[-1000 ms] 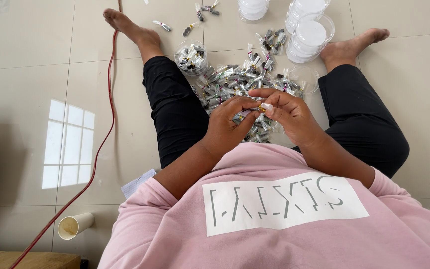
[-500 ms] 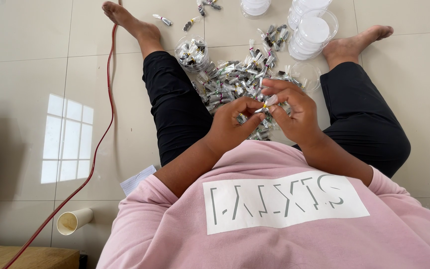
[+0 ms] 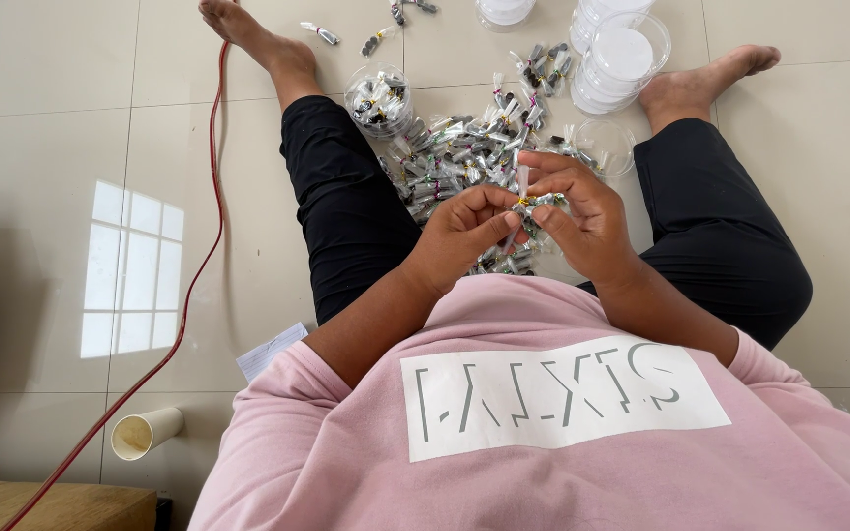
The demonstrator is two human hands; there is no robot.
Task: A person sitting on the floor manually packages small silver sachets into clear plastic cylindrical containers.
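My hands have drifted right; left hand and right hand pinch one small packet, mid-sealing; next needs a careful twist.

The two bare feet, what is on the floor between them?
Head view: between the left foot and right foot lie a pile of small wrapped pieces and stacked clear round containers.

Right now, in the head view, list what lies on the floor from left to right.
Red cable → cardboard tube → white paper slip → clear jar of small packets → loose packet pile → stacked clear lidded containers.
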